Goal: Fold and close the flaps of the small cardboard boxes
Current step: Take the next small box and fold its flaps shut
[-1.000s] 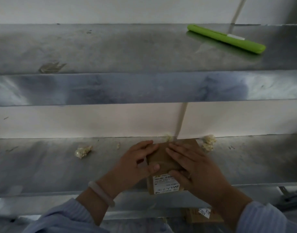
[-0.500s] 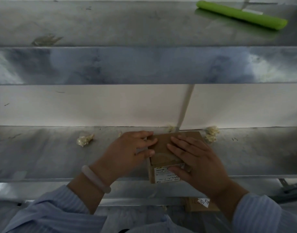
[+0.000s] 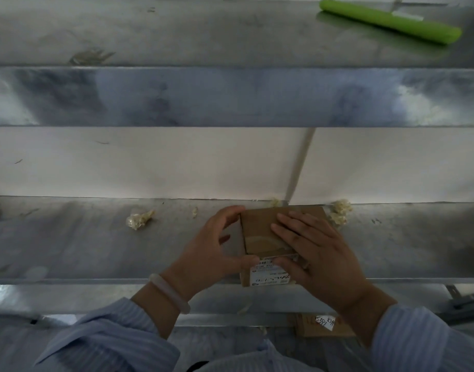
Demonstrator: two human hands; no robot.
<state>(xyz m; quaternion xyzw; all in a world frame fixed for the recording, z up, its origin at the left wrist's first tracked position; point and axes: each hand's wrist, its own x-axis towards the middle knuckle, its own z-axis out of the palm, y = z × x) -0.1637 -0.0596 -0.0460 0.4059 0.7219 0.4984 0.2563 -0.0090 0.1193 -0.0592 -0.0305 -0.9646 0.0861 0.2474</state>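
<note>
Head view, the only one.

- Small brown cardboard box (image 3: pixel 260 234) sits on the dull grey metal surface (image 3: pixel 83 242), near its front edge, with a white printed label (image 3: pixel 270 277) on the side facing the person. Top flaps look folded down and roughly flush.
- Left hand (image 3: pixel 211 248): fingers (image 3: pixel 230 212) curled round the box's left side, index at the far corner, thumb at the near top edge. It grips and steadies the box.
- Right hand (image 3: pixel 321 253): fingers (image 3: pixel 292 224) straight and spread flat on the top, pressing the flaps down; thumb lies along the near edge by the label. It holds nothing.
- Judgement: closing step almost done. To do it well, brace with the left hand so the box does not skid on smooth metal, press evenly across the seam rather than at one corner, and check that the near flap edge is seated before letting go. Whether a tuck tab is fully in, I cannot tell; the right palm hides it.
- Crumpled pale scraps (image 3: pixel 139 218) lie left of the box.
- Another brown cardboard box with a handwritten tag (image 3: pixel 324 324) lies below the surface edge.
</note>
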